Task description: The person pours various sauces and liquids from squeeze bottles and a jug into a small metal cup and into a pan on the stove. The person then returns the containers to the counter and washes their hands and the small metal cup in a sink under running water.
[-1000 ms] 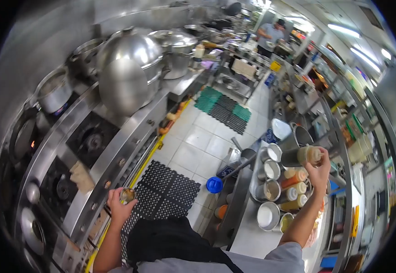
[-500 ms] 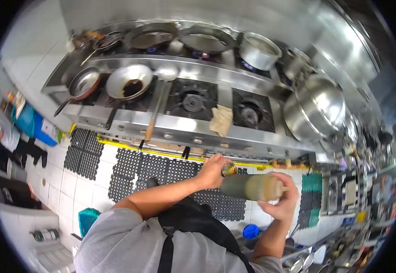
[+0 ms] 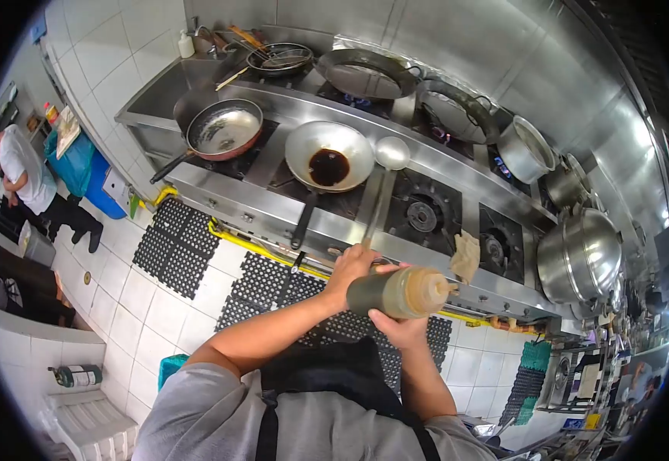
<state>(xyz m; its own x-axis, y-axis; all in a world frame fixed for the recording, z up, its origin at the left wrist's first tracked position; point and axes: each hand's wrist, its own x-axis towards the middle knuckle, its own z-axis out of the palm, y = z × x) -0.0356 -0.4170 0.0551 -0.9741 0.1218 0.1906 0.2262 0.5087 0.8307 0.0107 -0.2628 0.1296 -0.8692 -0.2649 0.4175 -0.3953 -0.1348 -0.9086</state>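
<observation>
My right hand (image 3: 405,329) is wrapped round a plastic squeeze bottle (image 3: 384,296) with dark green contents. The bottle lies tilted, its pale cap and nozzle pointing right. My left hand (image 3: 350,273) is at the bottle's left side with curled fingers; the bottle hides what it may hold. Just beyond the left fingers, a long-handled ladle (image 3: 393,154) rests across the stove. Left of it, a silver wok (image 3: 296,150) with a pool of dark liquid (image 3: 329,167) sits on a front burner.
A red-sided frying pan (image 3: 227,131) stands left of the wok. Large pans (image 3: 369,74) and a pot (image 3: 525,150) sit over flames behind. A cloth (image 3: 466,257) hangs at the stove's edge (image 3: 273,219), near a big steel pot (image 3: 580,257). A person (image 3: 34,173) stands far left.
My view has shifted left. The squeeze bottle has come left, close against my left hand. The small cup of amber liquid, earlier in my left hand, is out of sight.
</observation>
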